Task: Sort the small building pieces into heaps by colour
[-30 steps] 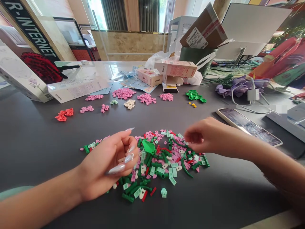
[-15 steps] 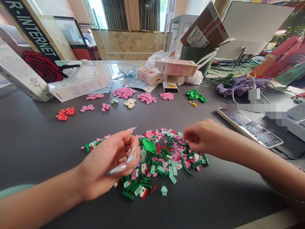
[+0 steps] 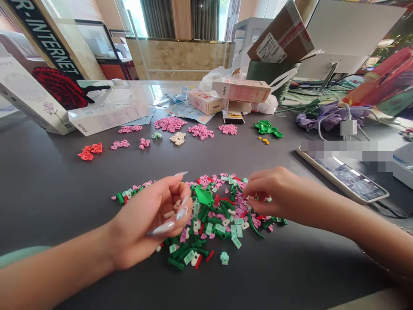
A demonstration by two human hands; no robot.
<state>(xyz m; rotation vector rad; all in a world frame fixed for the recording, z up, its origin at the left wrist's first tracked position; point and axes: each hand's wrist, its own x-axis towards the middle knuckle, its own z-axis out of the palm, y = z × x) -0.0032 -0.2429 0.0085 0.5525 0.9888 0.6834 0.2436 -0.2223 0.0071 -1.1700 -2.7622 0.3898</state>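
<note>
My left hand (image 3: 142, 224) is cupped with its fingers curled around a few small cream building bricks (image 3: 169, 214). It hovers over the left part of a loose pile of toy building bricks (image 3: 222, 228), mixed pink, dark green, mint, red and white. At the pile's right side, my right hand (image 3: 269, 189) reaches down with thumb and fingers pinched among pink pieces; what lies between the fingertips I cannot make out. A bright green leaf-shaped piece (image 3: 204, 196) rests on the pile between my hands. Nearer to me, one mint brick (image 3: 224, 258) lies apart.
Sorted groups stand behind the pile: red pieces (image 3: 90, 151), pink pieces (image 3: 170, 124), cream pieces (image 3: 178, 138), green pieces (image 3: 267, 128) and yellow bits (image 3: 265, 141). A phone (image 3: 345, 174) lies at right near purple flowers (image 3: 322, 116). Boxes (image 3: 108, 117) line the back left.
My right hand has shifted slightly left and its fingers now reach down into the pink pieces. My left hand stays cupped over the pile. The whole view has moved slightly.
</note>
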